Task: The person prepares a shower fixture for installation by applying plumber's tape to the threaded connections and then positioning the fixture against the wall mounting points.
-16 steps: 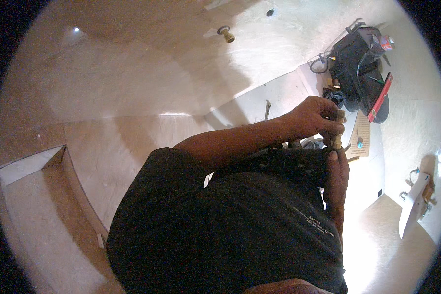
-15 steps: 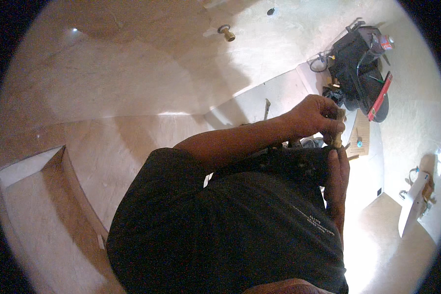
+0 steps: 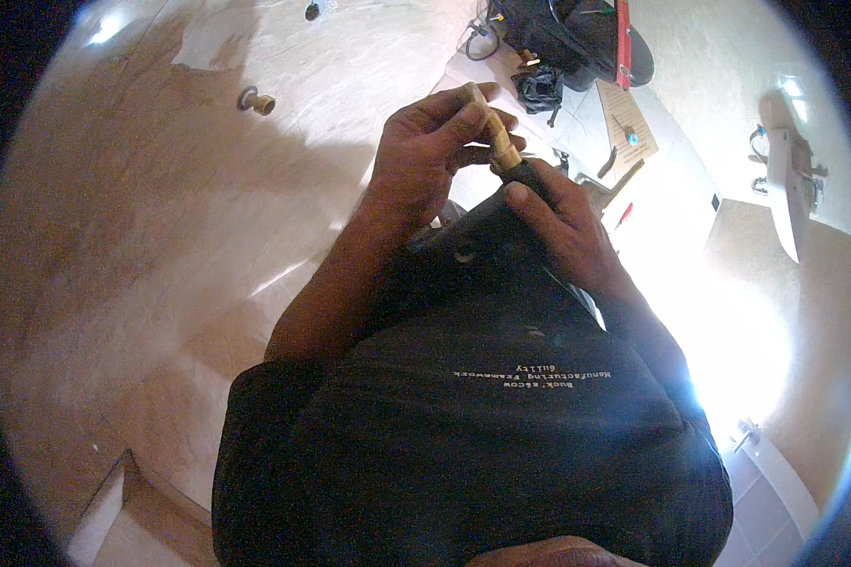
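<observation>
My left hand is closed on a brass pipe fitting, with the thumb along its upper part and the fingers behind. The fitting slants down to the right in front of my chest. At its lower end my right hand grips the pulled-up hem of my dark shirt, thumb on top. The cloth touches that end of the fitting and hides part of it. Most of the right fingers are tucked behind the cloth.
Another brass fitting sticks out of the marbled wall at upper left. Beyond my hands lie a black bag, a red spirit level and a cardboard sheet. A white washbasin is at the right. Bright glare covers the lower right.
My view has swung to the right, so both hands now appear nearer the middle. The left fingers have shifted on the brass fitting, and more of it shows. The right hand still grips the shirt.
</observation>
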`<state>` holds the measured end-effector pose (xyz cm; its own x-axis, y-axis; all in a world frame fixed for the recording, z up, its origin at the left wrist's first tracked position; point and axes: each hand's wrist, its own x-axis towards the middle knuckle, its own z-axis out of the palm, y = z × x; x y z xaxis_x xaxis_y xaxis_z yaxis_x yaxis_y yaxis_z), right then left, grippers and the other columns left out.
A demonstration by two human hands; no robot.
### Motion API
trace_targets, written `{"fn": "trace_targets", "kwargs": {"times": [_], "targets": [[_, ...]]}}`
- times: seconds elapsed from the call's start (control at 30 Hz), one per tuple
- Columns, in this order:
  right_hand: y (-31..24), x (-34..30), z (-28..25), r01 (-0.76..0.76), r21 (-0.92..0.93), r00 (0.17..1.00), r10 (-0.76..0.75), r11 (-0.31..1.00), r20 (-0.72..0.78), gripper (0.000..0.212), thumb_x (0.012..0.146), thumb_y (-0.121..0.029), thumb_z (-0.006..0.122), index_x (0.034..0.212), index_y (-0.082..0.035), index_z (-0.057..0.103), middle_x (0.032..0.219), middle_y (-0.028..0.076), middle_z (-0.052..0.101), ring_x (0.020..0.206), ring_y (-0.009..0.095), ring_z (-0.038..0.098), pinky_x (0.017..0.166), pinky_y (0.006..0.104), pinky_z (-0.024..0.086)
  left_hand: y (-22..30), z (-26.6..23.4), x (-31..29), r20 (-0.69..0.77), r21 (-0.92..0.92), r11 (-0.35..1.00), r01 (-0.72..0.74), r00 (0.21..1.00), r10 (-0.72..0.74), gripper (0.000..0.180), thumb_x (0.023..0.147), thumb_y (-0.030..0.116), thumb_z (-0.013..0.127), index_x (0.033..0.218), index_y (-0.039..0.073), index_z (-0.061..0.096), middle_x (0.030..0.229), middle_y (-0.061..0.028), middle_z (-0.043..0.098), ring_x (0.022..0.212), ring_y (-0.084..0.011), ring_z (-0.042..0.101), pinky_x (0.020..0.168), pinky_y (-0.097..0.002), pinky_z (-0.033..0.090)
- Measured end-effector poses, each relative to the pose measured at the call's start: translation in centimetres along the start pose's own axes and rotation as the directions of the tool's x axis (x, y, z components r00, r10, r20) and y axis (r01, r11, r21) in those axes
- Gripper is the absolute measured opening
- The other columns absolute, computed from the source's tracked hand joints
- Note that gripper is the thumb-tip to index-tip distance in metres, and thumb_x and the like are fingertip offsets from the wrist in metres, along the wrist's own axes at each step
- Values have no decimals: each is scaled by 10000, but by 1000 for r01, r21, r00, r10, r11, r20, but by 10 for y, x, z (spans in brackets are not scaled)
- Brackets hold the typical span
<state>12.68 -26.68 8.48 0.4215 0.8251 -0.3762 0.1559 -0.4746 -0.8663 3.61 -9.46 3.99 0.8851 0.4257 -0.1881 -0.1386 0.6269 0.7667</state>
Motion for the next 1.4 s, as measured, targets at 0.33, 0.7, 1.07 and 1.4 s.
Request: {"fn": "trace_targets", "kwargs": {"times": [0.33,0.7,1.07,1.4], "targets": [[5,0,6,104,-25,992,-106,994,-63,412,1000,-408,532,1106,-13,586,838,145,627,816,243,615,763,402,476,-2,-6,-4,109,-131,990,-48,992,63,468,989,218,595,1354,-45,468,1146,-275,659,1050,-383,683,944,-474,560],[16,2,-1,103,76,991,-96,992,-88,398,1001,-371,515,1172,-22,597,914,147,643,850,224,606,805,371,464,-15,3,7,131,-220,971,-95,983,126,389,988,165,590,1312,13,437,1132,-281,652,1083,-434,656,975,-528,540],[11,-2,-12,-7,252,1000,13,968,-25,503,976,-327,444,1281,54,567,1110,135,613,1053,199,552,962,322,401,-14,12,9,243,-343,937,-64,958,155,428,979,165,598,1336,4,427,1150,-280,643,1107,-464,636,996,-589,503],[1,-2,-20,-15,152,1000,14,988,3,483,1000,-336,427,1268,31,591,1095,135,619,1019,200,564,932,326,402,-12,14,14,311,-245,957,-158,922,232,432,979,97,579,1364,1,410,1097,-238,654,1062,-427,661,992,-568,513]]}}
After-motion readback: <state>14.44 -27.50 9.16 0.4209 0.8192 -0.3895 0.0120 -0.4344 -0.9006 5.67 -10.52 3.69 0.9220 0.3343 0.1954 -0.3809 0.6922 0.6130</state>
